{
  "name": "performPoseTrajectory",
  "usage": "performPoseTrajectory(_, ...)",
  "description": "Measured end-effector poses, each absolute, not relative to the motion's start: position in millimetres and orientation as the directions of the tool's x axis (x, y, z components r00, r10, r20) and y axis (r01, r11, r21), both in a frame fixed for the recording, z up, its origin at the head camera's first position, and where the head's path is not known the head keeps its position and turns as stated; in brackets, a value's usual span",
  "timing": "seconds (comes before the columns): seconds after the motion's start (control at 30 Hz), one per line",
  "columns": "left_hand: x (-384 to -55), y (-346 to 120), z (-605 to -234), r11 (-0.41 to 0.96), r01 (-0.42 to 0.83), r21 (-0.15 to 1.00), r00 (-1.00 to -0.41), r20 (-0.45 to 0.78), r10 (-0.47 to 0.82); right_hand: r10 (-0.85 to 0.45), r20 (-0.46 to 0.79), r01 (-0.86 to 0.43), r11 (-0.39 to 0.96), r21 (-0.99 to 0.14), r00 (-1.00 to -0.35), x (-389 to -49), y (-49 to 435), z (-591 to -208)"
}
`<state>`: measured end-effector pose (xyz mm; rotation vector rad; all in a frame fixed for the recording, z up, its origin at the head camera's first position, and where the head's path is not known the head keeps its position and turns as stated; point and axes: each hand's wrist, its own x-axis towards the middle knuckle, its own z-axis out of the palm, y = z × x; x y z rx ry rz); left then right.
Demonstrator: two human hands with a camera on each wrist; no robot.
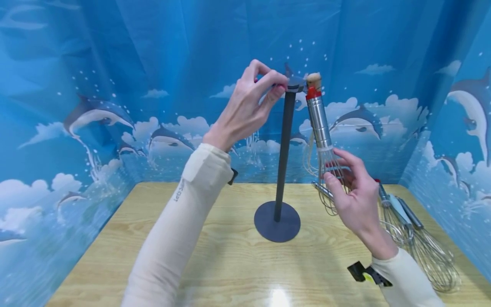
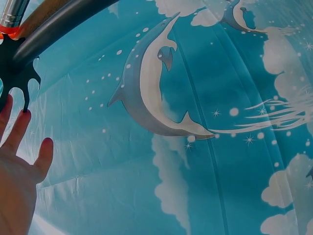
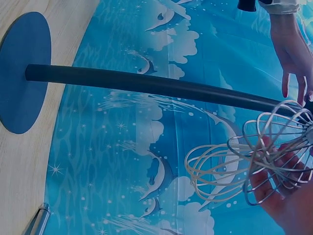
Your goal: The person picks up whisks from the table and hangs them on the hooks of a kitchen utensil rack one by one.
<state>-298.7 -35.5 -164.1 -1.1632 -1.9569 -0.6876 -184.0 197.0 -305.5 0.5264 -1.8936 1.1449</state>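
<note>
A dark utensil stand (image 1: 285,149) rises from a round base, with a hooked holder (image 1: 295,87) at its top. My left hand (image 1: 255,100) pinches the holder's left edge; in the left wrist view its fingertips meet the curved hooks (image 2: 22,93). From the holder's right side hangs a whisk (image 1: 319,121) with a metal handle and red end. My right hand (image 1: 356,194) holds that whisk low down, thumb in front and fingers behind its wires (image 3: 274,156). A second whisk with a wooden handle (image 1: 313,81) and cream wires (image 3: 210,171) hangs just behind it.
Several more whisks (image 1: 429,251) lie on the wooden table (image 1: 230,264) at the right, one with a light blue handle (image 1: 399,209). Another metal handle (image 1: 323,189) lies behind the right hand. A blue dolphin-printed curtain (image 1: 192,51) encloses the back and sides.
</note>
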Motion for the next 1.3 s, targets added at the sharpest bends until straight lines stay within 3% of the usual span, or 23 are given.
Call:
performPoseTrajectory(0.33, -295, -31, -165, 0.471, 0.882, 0.016, -0.258, 0.854, 0.453, 0.071, 0.799, -0.658, 0.526, -0.539, -0.597, -184, 198, -304)
performPoseTrajectory(0.97, -289, -26, -168, 0.533, 0.846, -0.005, -0.250, 0.879, 0.405, 0.005, 0.700, -0.596, 0.520, -0.612, -0.714, -192, 192, -316)
performPoseTrajectory(1.2, -284, -25, -169, 0.574, 0.819, -0.014, -0.260, 0.882, 0.393, -0.010, 0.713, -0.584, 0.582, -0.566, -0.701, -190, 216, -321)
performPoseTrajectory(1.3, -281, -22, -169, 0.604, 0.797, -0.025, -0.268, 0.881, 0.390, -0.013, 0.673, -0.525, 0.635, -0.566, -0.740, -189, 233, -324)
